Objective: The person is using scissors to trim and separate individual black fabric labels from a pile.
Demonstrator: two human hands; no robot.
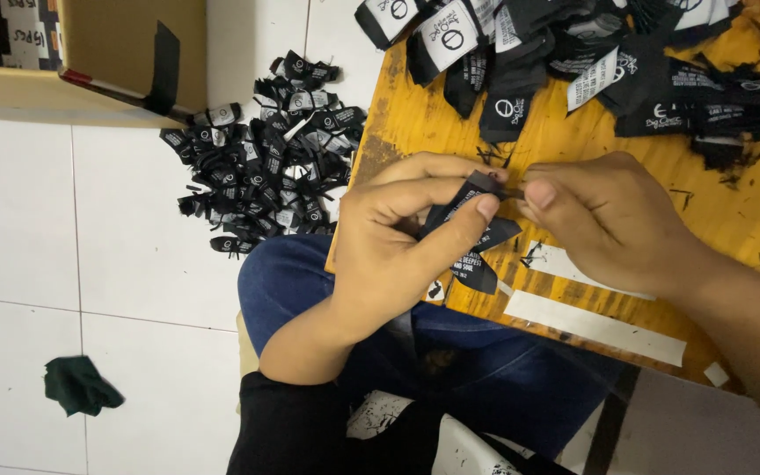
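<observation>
- While you sit with your blue-trousered knee under the board, your left hand (393, 242) is curled narrow, thumb and forefinger pinching a small black woven label (472, 237) with white print.
- Your right hand (604, 220) meets it from the other side, fingertips closed on the top edge of the same label; what exactly they grip there is hidden by your thumb.
- That label hangs just above the near edge of the orange wooden board (573, 149), its lower folds dangling free.
- Two white paper strips (595, 327) lie flat on the board just beside your right wrist.
- Farther along the board, a heap of black labels (573, 53) with white patches is cut off by the top edge.
- Down on the white tiled floor (19, 220), a second pile of folded black labels (266, 158) lies left of the board.
- A dark green scrap of cloth (81, 385) sits alone, well apart.
- At top left, a brown cardboard box (116, 44) with black tape is only partly visible.
</observation>
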